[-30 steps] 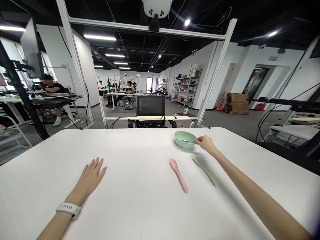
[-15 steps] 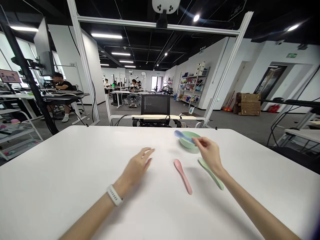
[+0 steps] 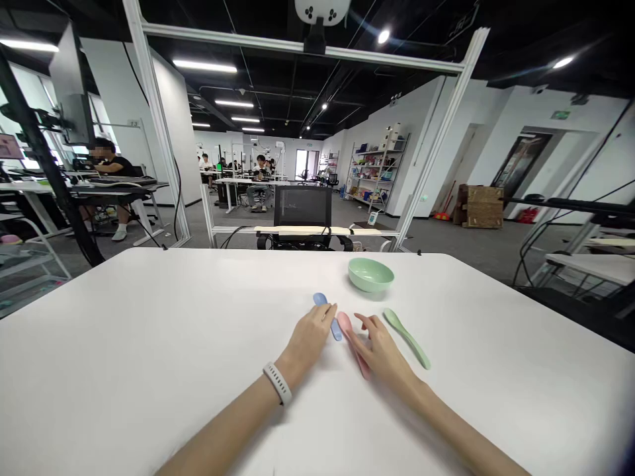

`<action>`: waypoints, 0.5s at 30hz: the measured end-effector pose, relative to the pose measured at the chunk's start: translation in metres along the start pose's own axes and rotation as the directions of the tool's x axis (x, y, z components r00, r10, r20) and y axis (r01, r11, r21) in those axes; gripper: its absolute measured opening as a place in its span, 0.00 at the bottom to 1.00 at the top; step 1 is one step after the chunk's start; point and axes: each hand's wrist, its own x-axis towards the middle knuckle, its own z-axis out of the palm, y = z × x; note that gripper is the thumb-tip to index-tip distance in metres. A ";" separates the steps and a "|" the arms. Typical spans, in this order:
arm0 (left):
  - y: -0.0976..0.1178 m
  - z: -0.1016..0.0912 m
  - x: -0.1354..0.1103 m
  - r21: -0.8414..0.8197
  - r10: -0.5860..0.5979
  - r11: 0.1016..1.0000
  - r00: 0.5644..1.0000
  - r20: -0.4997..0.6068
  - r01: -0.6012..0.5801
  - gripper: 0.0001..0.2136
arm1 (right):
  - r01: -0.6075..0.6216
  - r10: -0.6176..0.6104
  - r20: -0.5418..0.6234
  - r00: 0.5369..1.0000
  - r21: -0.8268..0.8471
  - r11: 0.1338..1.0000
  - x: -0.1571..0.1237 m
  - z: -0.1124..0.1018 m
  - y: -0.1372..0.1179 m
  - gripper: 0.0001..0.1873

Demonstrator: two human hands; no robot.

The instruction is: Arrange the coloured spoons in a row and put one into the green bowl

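A blue spoon (image 3: 336, 330) lies slantwise on the white table, partly covered by my left hand (image 3: 306, 338). The fingers of that hand are together across the spoon's middle and close on it. Just to its right is a pink spoon (image 3: 344, 322), with my right hand (image 3: 384, 350) over its handle. That hand's thumb is at the pink spoon and its fingers are apart, holding nothing. Farther right rests a green spoon (image 3: 407, 337), untouched. Behind the spoons stands a green bowl (image 3: 370, 276), upright, with nothing visible inside.
The white table (image 3: 149, 344) spreads beneath both arms. A metal frame (image 3: 302, 47) rises beyond its far edge, with a black office chair (image 3: 303, 206) behind. People sit at desks in the background, and shelves (image 3: 380, 168) stand farther back.
The blue spoon has gone from my right hand by the bowl down to the table left of the pink spoon. My left hand has moved right onto it; my right hand has come nearer and opened.
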 end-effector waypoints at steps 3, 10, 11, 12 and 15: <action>0.015 0.017 0.002 0.029 -0.034 0.999 0.999 0.034 0.033 0.29 | -0.018 0.021 0.121 0.992 -0.023 1.000 0.000 0.005 0.004 0.32; 0.046 0.049 0.005 0.062 -0.093 0.994 0.991 0.091 0.088 0.28 | -0.069 0.070 -0.055 0.996 0.032 0.997 0.024 -0.034 0.042 0.33; 0.048 0.051 0.005 0.057 -0.093 0.994 0.991 0.099 0.088 0.27 | -0.077 0.078 -0.043 0.996 0.025 0.997 0.024 -0.036 0.047 0.32; 0.049 0.052 0.005 0.051 -0.093 0.995 0.990 0.106 0.088 0.26 | -0.073 0.073 -0.019 0.997 0.006 0.997 0.023 -0.036 0.050 0.32; 0.052 0.052 0.004 0.035 -0.087 0.996 0.989 0.123 0.083 0.26 | -0.011 0.014 0.048 0.999 -0.078 0.997 0.013 -0.023 0.050 0.26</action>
